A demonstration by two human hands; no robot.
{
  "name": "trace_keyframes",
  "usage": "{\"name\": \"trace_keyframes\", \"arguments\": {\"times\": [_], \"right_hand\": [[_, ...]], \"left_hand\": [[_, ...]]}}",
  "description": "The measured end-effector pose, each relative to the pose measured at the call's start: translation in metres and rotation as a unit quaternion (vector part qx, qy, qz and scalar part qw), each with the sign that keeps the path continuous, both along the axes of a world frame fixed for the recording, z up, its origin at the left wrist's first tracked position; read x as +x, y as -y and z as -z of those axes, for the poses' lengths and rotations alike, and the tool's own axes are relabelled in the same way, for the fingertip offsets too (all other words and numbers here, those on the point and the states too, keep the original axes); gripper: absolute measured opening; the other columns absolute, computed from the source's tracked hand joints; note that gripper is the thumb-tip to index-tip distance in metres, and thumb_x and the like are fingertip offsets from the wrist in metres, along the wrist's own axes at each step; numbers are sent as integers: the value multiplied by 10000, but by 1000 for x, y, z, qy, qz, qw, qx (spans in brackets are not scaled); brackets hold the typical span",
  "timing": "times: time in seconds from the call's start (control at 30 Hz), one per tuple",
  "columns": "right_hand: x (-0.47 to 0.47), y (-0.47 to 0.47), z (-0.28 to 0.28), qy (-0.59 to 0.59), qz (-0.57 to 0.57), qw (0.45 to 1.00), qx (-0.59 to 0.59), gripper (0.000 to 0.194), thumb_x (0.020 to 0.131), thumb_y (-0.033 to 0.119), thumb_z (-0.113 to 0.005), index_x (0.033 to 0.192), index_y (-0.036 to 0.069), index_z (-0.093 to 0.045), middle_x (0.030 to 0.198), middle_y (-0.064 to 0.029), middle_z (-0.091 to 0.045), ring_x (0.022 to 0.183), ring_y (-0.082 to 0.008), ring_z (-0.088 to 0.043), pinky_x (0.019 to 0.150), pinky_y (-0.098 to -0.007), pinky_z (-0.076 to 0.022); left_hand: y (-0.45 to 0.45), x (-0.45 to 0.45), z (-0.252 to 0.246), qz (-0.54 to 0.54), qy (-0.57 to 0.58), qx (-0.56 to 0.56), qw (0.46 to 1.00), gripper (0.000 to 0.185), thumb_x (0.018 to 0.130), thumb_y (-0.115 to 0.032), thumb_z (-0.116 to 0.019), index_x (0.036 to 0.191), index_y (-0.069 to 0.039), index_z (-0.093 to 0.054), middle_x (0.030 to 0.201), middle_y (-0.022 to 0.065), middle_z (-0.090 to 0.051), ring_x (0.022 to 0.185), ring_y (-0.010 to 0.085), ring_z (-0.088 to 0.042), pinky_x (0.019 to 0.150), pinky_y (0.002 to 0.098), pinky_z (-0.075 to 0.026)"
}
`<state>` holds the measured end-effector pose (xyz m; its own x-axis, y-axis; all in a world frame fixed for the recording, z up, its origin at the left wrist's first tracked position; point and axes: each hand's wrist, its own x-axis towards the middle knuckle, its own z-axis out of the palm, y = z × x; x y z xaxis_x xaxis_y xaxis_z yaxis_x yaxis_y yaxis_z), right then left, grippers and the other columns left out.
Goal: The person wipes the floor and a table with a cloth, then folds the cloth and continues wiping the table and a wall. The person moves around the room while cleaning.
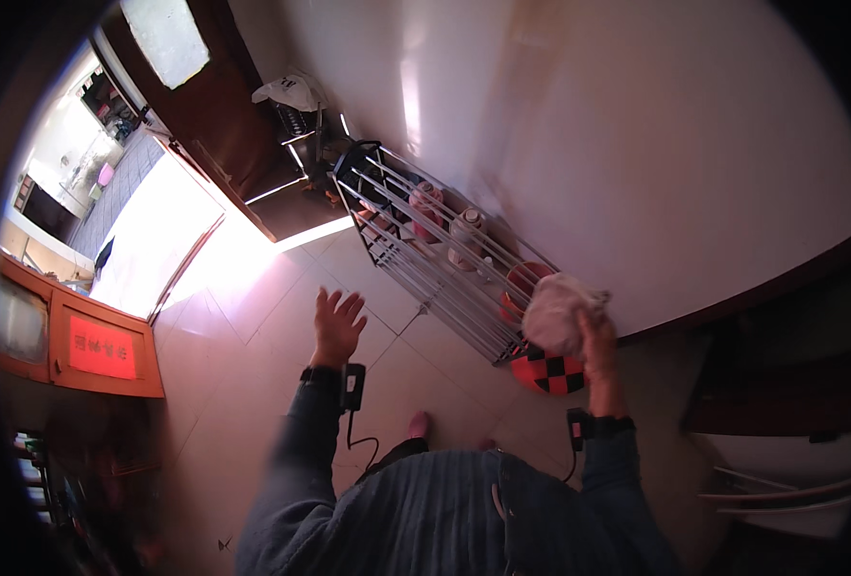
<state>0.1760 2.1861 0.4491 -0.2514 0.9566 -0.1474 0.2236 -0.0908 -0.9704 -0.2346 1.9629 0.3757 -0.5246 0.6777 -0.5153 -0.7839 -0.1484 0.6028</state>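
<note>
My right hand (598, 344) grips a pale pinkish cloth (556, 314), bunched up near the close end of a metal-barred rack (440, 288). The rack stands against the white wall. My left hand (337, 327) is held out over the tiled floor with its fingers spread and nothing in it. Inside the rack are a pink bottle (425, 210), a whitish bottle (466, 237) and a reddish bowl-like container (528, 277). Beside the cloth, low down, lies a round red-and-black checkered item (554, 372).
An open doorway at the left lets bright light onto the floor, near a dark brown door (209, 108). An orange cabinet (148, 353) stands at the left. A white bag (292, 90) sits beyond the rack. Dark furniture (778, 374) is at the right.
</note>
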Motion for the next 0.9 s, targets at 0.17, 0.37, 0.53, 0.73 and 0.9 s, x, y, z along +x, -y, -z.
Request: {"name": "trace_keyframes", "arguments": {"times": [0.17,0.37,0.53,0.73,0.9], "right_hand": [[138,-44,-83,-134,368,863,319,639,892,280,-698,1393,-14,-430,1342,-148,-529,1168,-257,-547,995,-386,-440],[85,-21,-94,23,453,768,452,485,919,304,-657,1239,-49,-567,1148,-168,-641,941,-230,-637,791,-347,-522],[-85,63,34,275,-487,829,26,452,839,77,-609,1282,35,-529,1037,-124,-673,902,-226,-664,751,-372,-544],[4,69,99,128,-288,948,49,350,829,160,-667,1154,44,-603,876,-125,-682,818,-228,-660,758,-344,-514],[54,61,46,238,-401,885,8,322,798,189,-684,1092,75,-616,943,-150,-671,863,-289,-656,748,-395,-500]], "left_hand": [[122,-36,105,-209,122,-184,953,924,851,-666,-496,1530,-162,-124,1525,136,-291,1389,298,-335,1046,595,-251],[37,39,103,-12,153,-196,968,963,830,-677,-513,1553,-220,-70,1567,110,-233,1398,278,-331,1035,580,-264],[-108,177,-32,405,-287,72,865,693,937,-544,-529,1415,-65,-377,1302,167,-557,1208,302,-528,1038,410,-408],[-99,153,-86,298,-155,132,933,651,936,-369,-595,1456,-71,-341,1365,149,-512,1298,290,-466,1094,417,-346],[-75,152,-66,437,-299,128,839,840,802,-173,-774,1488,-86,-298,1396,133,-491,1343,266,-417,1136,428,-295]]}}
